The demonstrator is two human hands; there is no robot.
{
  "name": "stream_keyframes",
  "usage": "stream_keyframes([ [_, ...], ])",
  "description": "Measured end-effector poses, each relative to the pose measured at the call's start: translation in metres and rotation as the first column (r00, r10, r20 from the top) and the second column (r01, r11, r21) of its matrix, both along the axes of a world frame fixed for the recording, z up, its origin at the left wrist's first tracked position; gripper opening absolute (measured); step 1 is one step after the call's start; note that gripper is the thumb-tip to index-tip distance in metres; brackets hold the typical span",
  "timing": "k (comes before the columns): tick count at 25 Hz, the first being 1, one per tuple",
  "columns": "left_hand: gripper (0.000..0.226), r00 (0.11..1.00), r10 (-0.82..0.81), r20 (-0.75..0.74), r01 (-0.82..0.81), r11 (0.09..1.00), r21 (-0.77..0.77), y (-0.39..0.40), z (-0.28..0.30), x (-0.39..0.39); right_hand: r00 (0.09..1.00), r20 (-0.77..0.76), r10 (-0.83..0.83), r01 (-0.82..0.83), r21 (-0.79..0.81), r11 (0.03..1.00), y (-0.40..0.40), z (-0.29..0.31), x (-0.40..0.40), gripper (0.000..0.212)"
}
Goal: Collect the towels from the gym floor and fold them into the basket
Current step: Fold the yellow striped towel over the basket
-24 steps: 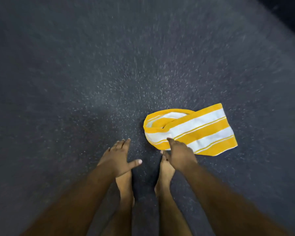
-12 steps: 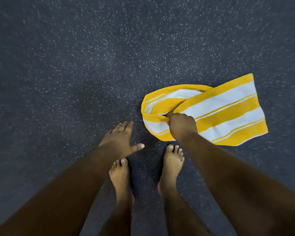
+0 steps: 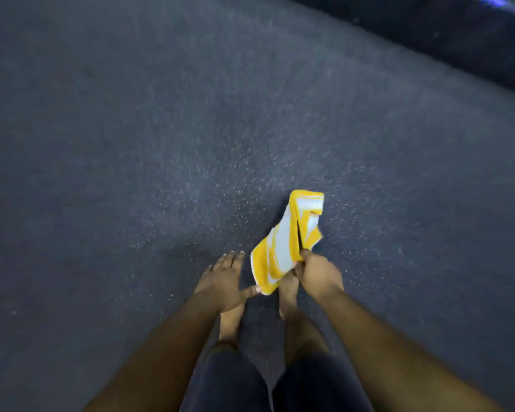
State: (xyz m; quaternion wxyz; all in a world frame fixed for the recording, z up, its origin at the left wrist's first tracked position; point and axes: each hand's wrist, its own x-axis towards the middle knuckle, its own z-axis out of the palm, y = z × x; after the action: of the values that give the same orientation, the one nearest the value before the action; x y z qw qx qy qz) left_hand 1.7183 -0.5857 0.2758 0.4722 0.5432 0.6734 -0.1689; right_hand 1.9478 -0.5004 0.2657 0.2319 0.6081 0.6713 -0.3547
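A yellow-and-white striped towel point(image 3: 284, 246) hangs crumpled above the dark speckled gym floor point(image 3: 161, 144). My right hand point(image 3: 317, 275) grips it at its near edge, fingers curled round the cloth. My left hand point(image 3: 225, 281) is beside it on the left with straight, spread fingers and holds nothing; its thumb reaches toward the towel's lower corner. No basket is in view.
My bare feet point(image 3: 287, 295) stand on the floor just below the hands, partly hidden by them. A dark raised edge or mat point(image 3: 458, 34) runs across the top right corner. Open floor spreads to the left and ahead.
My right hand closed on the towel where it lay flat on the floor and has lifted it, so it now hangs bunched. The view has risen away from the floor.
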Motion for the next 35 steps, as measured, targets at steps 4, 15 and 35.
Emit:
stream_keyframes([
  [4, 0.136, 0.992, -0.119, 0.039, 0.114, 0.989, 0.096, -0.004, 0.112, 0.023, 0.98, -0.017, -0.196, 0.197, 0.109, 0.974, -0.048, 0.129, 0.037, 0.025],
  [15, 0.135, 0.788, -0.614, 0.034, 0.595, 0.776, 0.209, -0.081, 0.271, 0.125, 0.631, -0.161, -0.759, 0.761, 0.313, 0.568, -0.259, 0.3, 0.133, 0.025],
  [35, 0.112, 0.068, -0.987, -0.144, 0.88, -0.008, 0.475, -0.451, 0.353, 0.565, -0.027, -0.301, -0.953, 0.874, 0.456, -0.169, -0.768, 0.39, 0.431, 0.017],
])
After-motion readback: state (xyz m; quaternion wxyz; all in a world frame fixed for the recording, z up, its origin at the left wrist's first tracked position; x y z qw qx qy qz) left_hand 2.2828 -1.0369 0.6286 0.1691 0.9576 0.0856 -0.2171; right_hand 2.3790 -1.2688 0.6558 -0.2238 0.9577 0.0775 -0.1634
